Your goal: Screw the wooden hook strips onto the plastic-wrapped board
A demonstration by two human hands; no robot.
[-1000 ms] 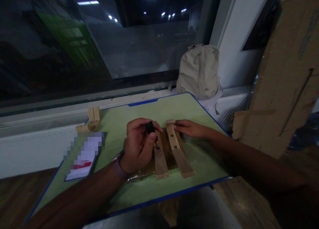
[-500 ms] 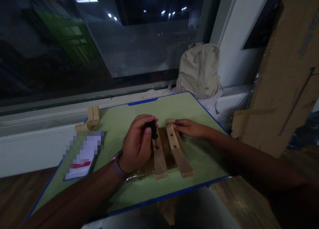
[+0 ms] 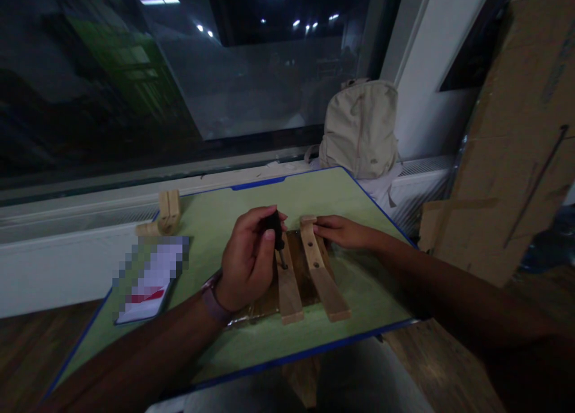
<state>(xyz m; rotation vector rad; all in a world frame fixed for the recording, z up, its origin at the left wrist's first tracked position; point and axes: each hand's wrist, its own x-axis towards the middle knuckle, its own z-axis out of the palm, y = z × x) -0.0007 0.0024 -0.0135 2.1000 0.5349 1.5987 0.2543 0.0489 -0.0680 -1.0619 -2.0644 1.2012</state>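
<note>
Head view.
1. Green board [image 3: 215, 353]: reference for all entries below.
2. Left wooden slat [image 3: 287, 284] and right wooden slat [image 3: 323, 275]: side by side on a brown panel [image 3: 300, 251] at the board's middle.
3. My left hand [image 3: 249, 260]: closed round a black screwdriver [image 3: 275, 230], tip down on the left slat.
4. Flat card [image 3: 150, 278], blurred: on the board's left part.
5. My right hand [image 3: 344, 232]: fingers stretched out, gripping nothing, tips touching the right slat's far end.
6. Wooden blocks [image 3: 168, 212]: at the board's far left corner.
7. Beige backpack [image 3: 362, 128]: beyond the board's far right corner.
8. Cardboard sheet [image 3: 516, 131]: off the board's right side.
</note>
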